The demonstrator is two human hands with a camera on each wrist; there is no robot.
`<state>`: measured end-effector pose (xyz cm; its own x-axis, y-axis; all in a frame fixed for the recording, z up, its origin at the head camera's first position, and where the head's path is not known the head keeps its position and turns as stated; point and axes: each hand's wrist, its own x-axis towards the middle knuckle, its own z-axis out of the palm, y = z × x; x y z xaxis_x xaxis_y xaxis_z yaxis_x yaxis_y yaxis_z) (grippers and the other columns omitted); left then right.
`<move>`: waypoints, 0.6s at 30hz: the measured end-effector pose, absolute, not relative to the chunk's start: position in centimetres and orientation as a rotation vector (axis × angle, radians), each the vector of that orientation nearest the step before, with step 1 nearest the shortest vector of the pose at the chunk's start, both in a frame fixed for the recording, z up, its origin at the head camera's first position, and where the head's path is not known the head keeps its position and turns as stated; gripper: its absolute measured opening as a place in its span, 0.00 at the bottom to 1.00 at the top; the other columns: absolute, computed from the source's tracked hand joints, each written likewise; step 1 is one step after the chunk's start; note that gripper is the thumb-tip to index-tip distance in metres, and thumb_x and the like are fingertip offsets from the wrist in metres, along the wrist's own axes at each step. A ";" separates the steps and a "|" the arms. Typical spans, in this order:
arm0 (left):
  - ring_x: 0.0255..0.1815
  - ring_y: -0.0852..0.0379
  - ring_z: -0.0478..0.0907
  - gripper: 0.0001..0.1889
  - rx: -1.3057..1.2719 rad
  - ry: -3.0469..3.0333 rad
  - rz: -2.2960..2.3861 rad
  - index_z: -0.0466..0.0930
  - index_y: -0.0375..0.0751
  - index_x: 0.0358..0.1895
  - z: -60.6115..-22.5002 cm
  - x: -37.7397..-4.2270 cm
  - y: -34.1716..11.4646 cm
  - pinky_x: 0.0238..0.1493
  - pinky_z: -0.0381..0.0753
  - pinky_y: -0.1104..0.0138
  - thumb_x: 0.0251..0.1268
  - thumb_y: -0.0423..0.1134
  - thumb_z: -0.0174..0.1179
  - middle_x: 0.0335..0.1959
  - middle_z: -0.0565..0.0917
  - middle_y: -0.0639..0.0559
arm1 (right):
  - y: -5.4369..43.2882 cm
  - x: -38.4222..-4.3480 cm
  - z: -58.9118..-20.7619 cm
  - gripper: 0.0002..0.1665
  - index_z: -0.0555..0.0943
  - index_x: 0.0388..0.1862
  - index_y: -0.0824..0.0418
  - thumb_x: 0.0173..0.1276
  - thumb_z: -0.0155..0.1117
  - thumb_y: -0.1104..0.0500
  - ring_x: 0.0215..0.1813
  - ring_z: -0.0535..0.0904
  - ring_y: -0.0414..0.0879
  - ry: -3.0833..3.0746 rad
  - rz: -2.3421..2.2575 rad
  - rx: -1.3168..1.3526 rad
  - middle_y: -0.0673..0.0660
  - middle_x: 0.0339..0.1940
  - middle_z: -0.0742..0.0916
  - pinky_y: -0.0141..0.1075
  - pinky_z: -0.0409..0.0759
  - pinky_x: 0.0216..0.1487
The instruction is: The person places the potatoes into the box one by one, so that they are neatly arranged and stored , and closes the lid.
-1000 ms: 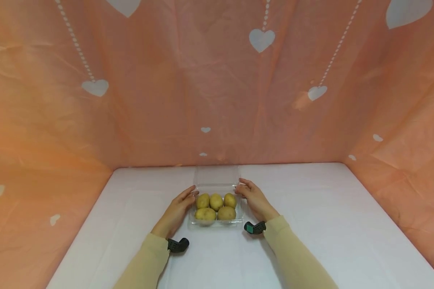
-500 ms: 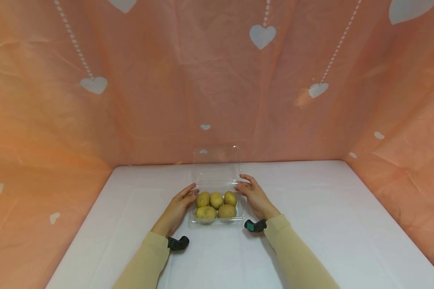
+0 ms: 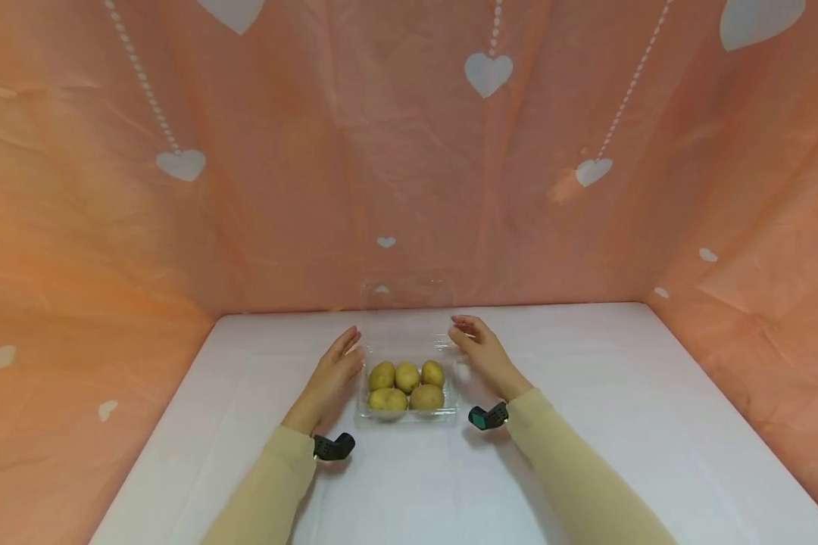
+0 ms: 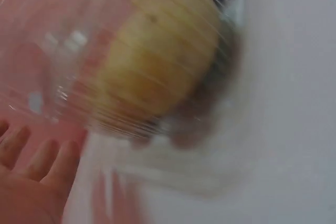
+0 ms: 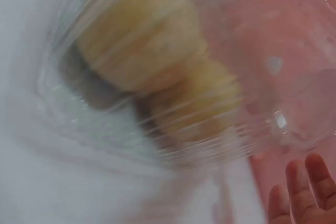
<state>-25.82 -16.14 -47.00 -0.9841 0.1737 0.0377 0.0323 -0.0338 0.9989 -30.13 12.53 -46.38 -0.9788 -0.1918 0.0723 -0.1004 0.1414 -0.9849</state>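
A clear plastic clamshell box (image 3: 409,418) stands on the table with several yellow-brown potatoes (image 3: 407,377) inside, in two rows. Its transparent lid (image 3: 407,306) is raised at the far side. My left hand (image 3: 329,382) is beside the box's back left corner, its fingers (image 4: 50,163) extended and apart from the plastic in the left wrist view. At the back right corner is my right hand (image 3: 487,359), fingers relaxed and holding nothing. Its fingertips (image 5: 299,177) show near the lid in the right wrist view, where box and potatoes are blurred.
The table has a white cover (image 3: 586,424). Orange cloth (image 3: 279,189) with white hearts walls off the back and both sides, close behind the raised lid. Each wrist wears a black camera mount (image 3: 334,446).
The lid has swung up from a lower position behind the box. Both hands have left the box's sides, moving forward and slightly outward. The potatoes stay in place.
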 end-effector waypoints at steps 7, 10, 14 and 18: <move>0.74 0.39 0.51 0.31 0.354 2.130 2.257 0.47 0.38 0.76 -45.7 -24.6 -16.6 0.70 0.59 0.49 0.78 0.44 0.45 0.76 0.53 0.38 | 13.0 -28.5 -44.6 0.33 0.67 0.65 0.70 0.77 0.48 0.44 0.69 0.63 0.62 2.197 -2.070 -0.357 0.69 0.68 0.69 0.54 0.64 0.68; 0.74 0.38 0.50 0.30 0.360 2.136 2.251 0.48 0.38 0.76 -45.6 -23.9 -16.8 0.69 0.60 0.47 0.78 0.44 0.45 0.75 0.53 0.38 | 13.3 -27.6 -44.2 0.35 0.66 0.66 0.72 0.78 0.45 0.43 0.69 0.64 0.62 2.163 -2.066 -0.349 0.69 0.68 0.69 0.53 0.65 0.68; 0.74 0.37 0.50 0.30 0.305 2.124 2.232 0.48 0.38 0.76 -45.8 -22.9 -16.9 0.68 0.63 0.47 0.78 0.44 0.45 0.75 0.52 0.38 | 13.7 -26.6 -44.3 0.35 0.67 0.65 0.72 0.79 0.42 0.42 0.68 0.65 0.61 2.176 -2.026 -0.343 0.67 0.66 0.72 0.53 0.66 0.67; 0.74 0.36 0.50 0.31 0.232 2.055 2.231 0.48 0.38 0.76 -46.2 -21.9 -16.9 0.68 0.62 0.47 0.79 0.48 0.43 0.76 0.51 0.38 | 14.0 -25.6 -44.8 0.33 0.70 0.64 0.69 0.79 0.43 0.43 0.66 0.67 0.60 2.215 -1.975 -0.355 0.64 0.64 0.74 0.52 0.67 0.66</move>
<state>-21.87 -16.88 -46.24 -0.9834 0.1761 0.0441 0.0295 -0.0847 0.9960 -25.59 14.04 -44.85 -0.9603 -0.2756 0.0429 -0.0741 0.1037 -0.9919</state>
